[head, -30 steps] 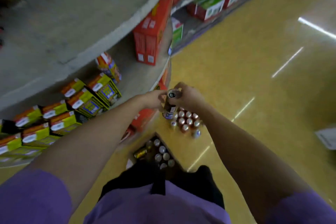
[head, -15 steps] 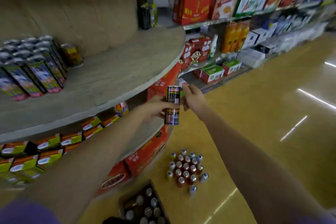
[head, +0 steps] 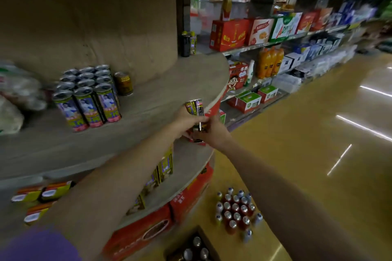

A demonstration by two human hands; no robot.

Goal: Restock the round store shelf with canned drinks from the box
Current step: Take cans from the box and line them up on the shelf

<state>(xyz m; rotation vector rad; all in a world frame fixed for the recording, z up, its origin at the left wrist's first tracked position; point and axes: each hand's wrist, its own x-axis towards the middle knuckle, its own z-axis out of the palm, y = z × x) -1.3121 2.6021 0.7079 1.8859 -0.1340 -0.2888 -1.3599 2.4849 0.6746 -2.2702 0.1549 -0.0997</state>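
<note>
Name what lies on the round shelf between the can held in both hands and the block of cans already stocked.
Nothing: in the head view, bare shelf board separates the held can, gripped by both hands, from the stocked cans.

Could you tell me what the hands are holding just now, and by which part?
A tall drink can: the left hand grips its middle, the right hand holds its lower part.

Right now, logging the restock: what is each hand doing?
Left hand: holds the tall dark printed drink can.
Right hand: grips the same can lower down.
</note>
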